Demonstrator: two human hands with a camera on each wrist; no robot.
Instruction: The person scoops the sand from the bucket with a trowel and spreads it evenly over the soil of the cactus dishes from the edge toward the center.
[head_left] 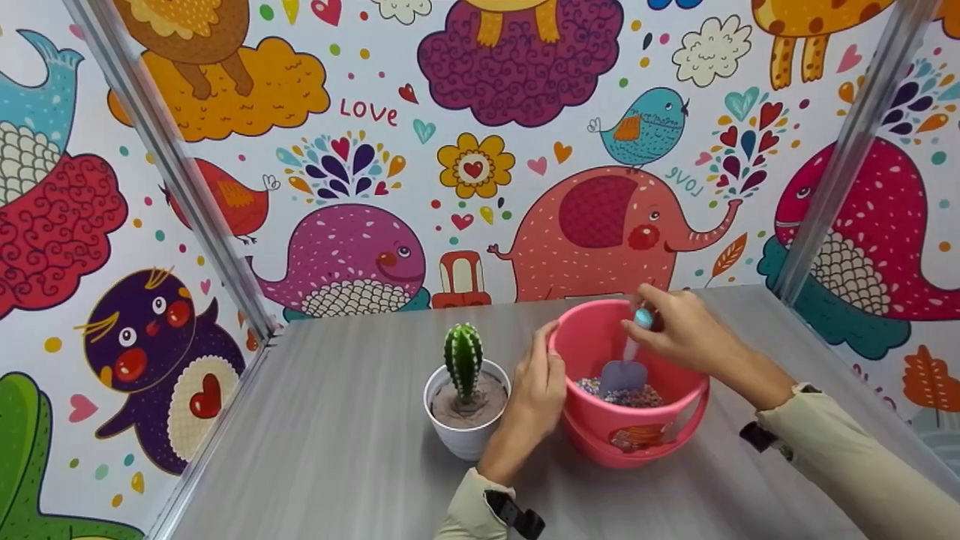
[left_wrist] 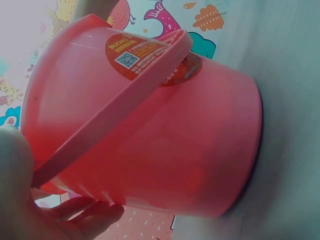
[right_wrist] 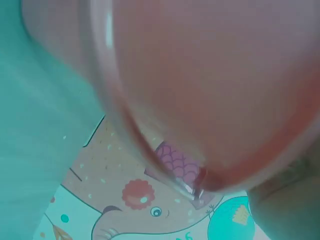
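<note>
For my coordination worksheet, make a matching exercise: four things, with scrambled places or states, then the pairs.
1. Left hand
2. Right hand
3. Scoop
4. Cactus

A. Planted in the white pot
B. Blade inside the pink bucket, at the small grains
C. Touching the bucket's outside
D. Holding the scoop's handle

Pairs: 1-C, 2-D, 3-B, 4-A

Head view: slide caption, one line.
Left hand against pink bucket, right hand holding scoop inside; potted cactus beside the left.

Pale beige long sleeves point(head_left: 862, 461) are worn — slightly creased; at each cuff point(head_left: 472, 491) a black strap point(head_left: 501, 508) with dark fittings point(head_left: 757, 436) is fastened.
</note>
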